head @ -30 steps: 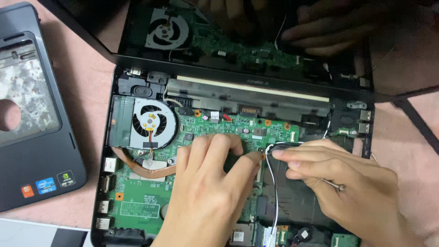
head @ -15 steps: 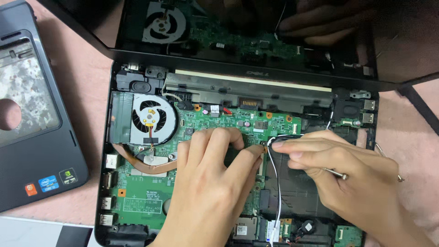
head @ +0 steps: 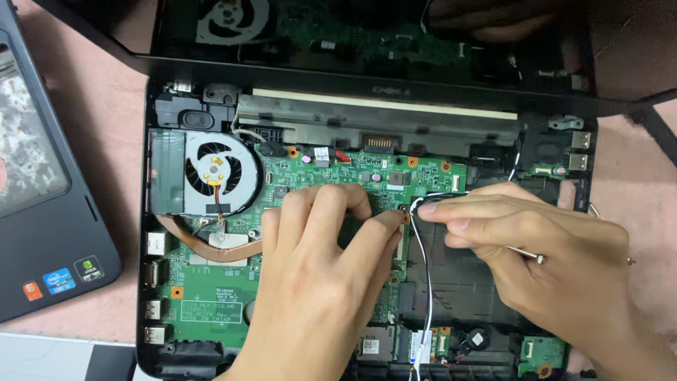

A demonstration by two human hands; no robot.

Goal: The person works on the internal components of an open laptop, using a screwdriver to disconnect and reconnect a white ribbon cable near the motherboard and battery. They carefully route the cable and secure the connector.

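Landmark: cooling fan of the opened laptop.

Three small stickers sit far left and below the fan, on the detached dark palmrest cover: round orange sticker, square blue sticker, square black-and-green sticker.

White printed label box on the green board, well below the fan.

Small white barcode label lower right of the fan.

Dark glossy screen above the fan, reflecting the board.

Detached palmrest cover left; cooling fan; copper heatpipe.
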